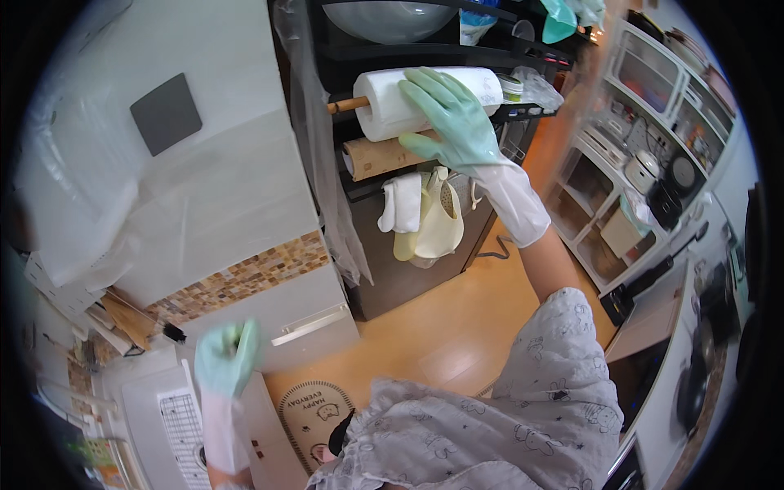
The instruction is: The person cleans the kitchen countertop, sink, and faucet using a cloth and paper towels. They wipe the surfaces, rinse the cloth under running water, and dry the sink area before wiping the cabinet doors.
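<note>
My right hand wears a mint-green rubber glove with a white cuff. Its fingers lie over the top of a white paper towel roll, and the thumb is below. A wooden rod sticks out of the roll's left end. Just beneath sits a brown patterned roll, close to the thumb. At the lower left, my left hand, gloved alike, is raised beside the sink with curled fingers. It is blurred; something dark shows between the fingers, but I cannot make out what.
A white towel and a cream glove-like item hang under the rolls. A large bowl stands on the black rack above. Clear plastic sheeting hangs at its left. The sink rack, oval mat and white shelving surround me.
</note>
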Demonstrator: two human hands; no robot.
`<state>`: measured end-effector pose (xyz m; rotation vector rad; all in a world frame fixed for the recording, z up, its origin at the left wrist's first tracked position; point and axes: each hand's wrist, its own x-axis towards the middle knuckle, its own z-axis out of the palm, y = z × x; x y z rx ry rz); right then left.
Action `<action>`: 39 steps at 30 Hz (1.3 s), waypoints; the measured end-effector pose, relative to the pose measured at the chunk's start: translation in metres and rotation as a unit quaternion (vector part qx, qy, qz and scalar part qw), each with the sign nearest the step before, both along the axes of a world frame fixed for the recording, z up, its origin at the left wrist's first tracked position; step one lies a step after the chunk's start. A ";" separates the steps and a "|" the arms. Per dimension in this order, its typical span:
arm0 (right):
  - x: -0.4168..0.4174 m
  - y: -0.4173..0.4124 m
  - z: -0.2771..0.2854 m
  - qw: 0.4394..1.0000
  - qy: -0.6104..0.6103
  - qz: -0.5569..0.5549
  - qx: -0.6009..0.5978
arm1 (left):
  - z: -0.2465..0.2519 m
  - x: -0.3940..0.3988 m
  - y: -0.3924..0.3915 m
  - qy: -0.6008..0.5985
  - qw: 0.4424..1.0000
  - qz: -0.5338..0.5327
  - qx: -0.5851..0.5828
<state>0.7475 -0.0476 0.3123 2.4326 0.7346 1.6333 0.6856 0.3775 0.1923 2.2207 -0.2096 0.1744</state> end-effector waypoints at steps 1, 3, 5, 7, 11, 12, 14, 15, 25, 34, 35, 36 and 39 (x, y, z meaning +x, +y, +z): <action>0.009 -0.003 0.006 1.000 0.009 0.026 -0.005 | 0.023 0.007 -0.034 -0.042 0.994 -0.076 -0.074; 0.021 -0.040 -0.005 0.997 0.063 0.026 -0.036 | 0.055 0.031 -0.129 0.029 0.967 -0.170 -0.190; 0.035 -0.045 -0.002 0.996 0.035 0.072 -0.037 | 0.084 0.051 -0.175 0.006 0.951 -0.216 -0.222; 0.043 -0.049 0.001 0.991 0.006 0.126 -0.036 | 0.093 0.070 -0.208 -0.015 0.936 -0.214 -0.280; 0.049 -0.051 -0.006 0.983 -0.022 0.181 -0.028 | 0.107 0.104 -0.237 0.003 0.970 -0.144 -0.195; 0.044 -0.047 -0.012 0.981 -0.030 0.189 -0.028 | 0.112 0.106 -0.242 0.024 0.964 -0.141 -0.223; 0.029 -0.045 -0.040 0.980 0.010 0.197 -0.025 | 0.109 0.118 -0.257 0.076 0.947 -0.143 -0.276; 0.019 -0.026 -0.043 0.973 0.030 0.228 -0.013 | 0.126 0.109 -0.246 0.060 0.960 -0.107 -0.251; -0.025 -0.039 -0.112 0.942 0.226 0.249 -0.014 | 0.107 0.123 -0.297 -0.025 0.987 0.005 -0.158; -0.045 -0.046 -0.152 0.741 0.501 0.330 0.300 | 0.101 0.130 -0.300 -0.108 0.989 0.084 -0.055; -0.047 -0.046 -0.152 0.700 0.505 0.351 0.363 | 0.104 0.127 -0.303 -0.102 0.988 0.098 -0.057; -0.056 -0.035 -0.145 0.511 0.550 0.370 0.548 | 0.104 0.124 -0.304 -0.097 0.987 0.116 -0.052; -0.058 -0.039 -0.159 0.506 0.572 0.338 0.550 | 0.105 0.117 -0.308 -0.083 0.986 0.101 -0.101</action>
